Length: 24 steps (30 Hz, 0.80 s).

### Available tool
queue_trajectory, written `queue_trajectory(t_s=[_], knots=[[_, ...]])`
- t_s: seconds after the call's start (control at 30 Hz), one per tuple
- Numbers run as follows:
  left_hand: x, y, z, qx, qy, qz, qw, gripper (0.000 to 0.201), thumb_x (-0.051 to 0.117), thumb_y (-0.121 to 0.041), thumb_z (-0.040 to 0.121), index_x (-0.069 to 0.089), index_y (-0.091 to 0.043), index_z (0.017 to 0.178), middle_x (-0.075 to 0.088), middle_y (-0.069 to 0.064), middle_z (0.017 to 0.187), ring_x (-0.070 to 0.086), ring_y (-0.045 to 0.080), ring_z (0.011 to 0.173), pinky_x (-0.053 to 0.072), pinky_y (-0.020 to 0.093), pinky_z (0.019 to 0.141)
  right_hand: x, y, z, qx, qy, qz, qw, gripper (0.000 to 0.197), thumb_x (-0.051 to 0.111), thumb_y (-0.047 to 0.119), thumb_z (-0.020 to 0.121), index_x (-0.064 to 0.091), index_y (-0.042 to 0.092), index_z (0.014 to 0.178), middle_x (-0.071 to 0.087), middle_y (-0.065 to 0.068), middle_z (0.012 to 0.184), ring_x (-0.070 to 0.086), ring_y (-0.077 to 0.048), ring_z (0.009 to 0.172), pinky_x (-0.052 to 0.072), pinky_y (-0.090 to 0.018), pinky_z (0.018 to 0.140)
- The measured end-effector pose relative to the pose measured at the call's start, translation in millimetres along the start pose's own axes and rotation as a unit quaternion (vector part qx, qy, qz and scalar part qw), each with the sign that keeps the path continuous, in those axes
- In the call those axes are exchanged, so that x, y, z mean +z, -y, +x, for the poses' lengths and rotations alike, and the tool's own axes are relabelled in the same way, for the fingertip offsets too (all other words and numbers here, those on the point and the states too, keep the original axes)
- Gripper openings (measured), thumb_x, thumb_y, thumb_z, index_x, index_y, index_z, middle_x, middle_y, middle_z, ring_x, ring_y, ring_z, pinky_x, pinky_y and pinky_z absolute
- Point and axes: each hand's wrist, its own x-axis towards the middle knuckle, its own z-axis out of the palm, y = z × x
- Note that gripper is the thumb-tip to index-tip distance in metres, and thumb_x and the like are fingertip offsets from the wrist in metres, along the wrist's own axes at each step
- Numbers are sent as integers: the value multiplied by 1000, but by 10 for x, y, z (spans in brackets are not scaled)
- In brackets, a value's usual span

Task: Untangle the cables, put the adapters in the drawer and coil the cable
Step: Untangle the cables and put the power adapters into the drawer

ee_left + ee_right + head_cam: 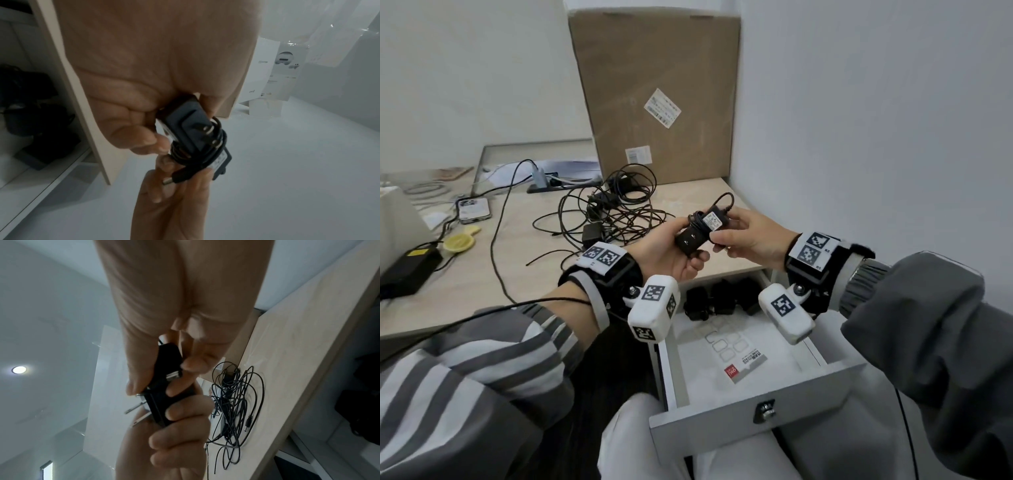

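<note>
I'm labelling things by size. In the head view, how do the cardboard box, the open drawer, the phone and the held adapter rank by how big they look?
1. cardboard box
2. open drawer, though being nearer the camera enlarges it
3. and 4. phone and held adapter: look alike, left unranked

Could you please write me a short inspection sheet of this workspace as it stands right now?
Surface: light wooden desk, its white drawer pulled open below the hands.
Job's things: black adapter with its cord wound round it, held above the drawer; several black adapters at the drawer's back.
Clutter: phone, yellow item, black power brick, cardboard box against the wall.
Grippers: left hand grips the adapter's plug end; right hand pinches the other end.
Cables: tangled black pile on the desk.
Surroundings: white walls; nothing else seen.
</note>
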Motion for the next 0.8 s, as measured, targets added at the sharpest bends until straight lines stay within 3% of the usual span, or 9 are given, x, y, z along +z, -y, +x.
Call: queue_trajectory(t_s=[0.13,0.27,0.37,0.47,0.53,0.6,0.63,0.7,0.8], knots=[[103,177,35,-19,-35,18,999,44,30,-52,92,53,-14,90,60,10,84,62,21,60,52,23,50,-8,-27,-124,17,-6,51,999,15,56,-1,91,61,9,101,64,-5,80,61,-10,60,51,-16,59],[155,245,41,40,-20,-11,999,42,30,-47,94,55,-18,112,59,13,105,62,34,93,52,39,82,-78,-118,-216,65,-7,71,995,12,54,4,93,62,10,100,67,2,71,57,-7,57,51,-13,58],[219,353,25,43,-41,130,990,33,49,-49,91,57,-28,114,61,5,109,63,26,98,51,34,83,-64,-233,-227,109,-12,63,992,5,60,11,90,64,10,93,65,1,74,52,-6,57,48,-12,55],[198,499,35,63,-54,210,974,30,52,-34,96,59,-14,117,65,5,106,64,18,93,49,33,91,-8,-386,-222,176,-21,28,984,7,62,15,90,65,9,92,63,0,73,54,-3,49,45,-13,50],[140,579,37,42,-29,206,977,34,49,-27,98,56,-2,121,65,14,111,65,21,95,50,36,94,39,-495,-209,221,-18,4,975,13,61,18,91,63,8,99,61,-2,76,54,-4,46,44,-14,48],[73,667,51,25,-21,191,981,44,44,-32,99,52,2,125,61,23,120,62,28,102,49,40,96,79,-599,-179,253,-21,-1,967,20,61,21,91,60,7,106,59,-3,78,55,-5,44,44,-14,46],[30,710,68,16,-33,173,984,51,41,-40,98,52,1,126,60,23,121,61,29,105,51,38,94,95,-640,-167,262,-20,6,965,23,61,22,91,59,7,109,58,-3,78,55,-5,44,43,-14,44],[-65,788,94,-8,-67,136,988,64,36,-57,92,53,-6,127,63,15,112,63,22,97,56,28,77,118,-704,-141,263,5,27,965,22,58,24,92,58,8,108,58,-4,78,52,-5,43,42,-14,42],[-204,897,117,-35,-63,150,986,75,41,-72,75,54,-17,124,59,9,109,55,10,76,42,17,54,128,-797,-104,238,64,52,968,15,49,22,96,58,10,101,58,-4,81,49,-4,47,40,-13,43]])
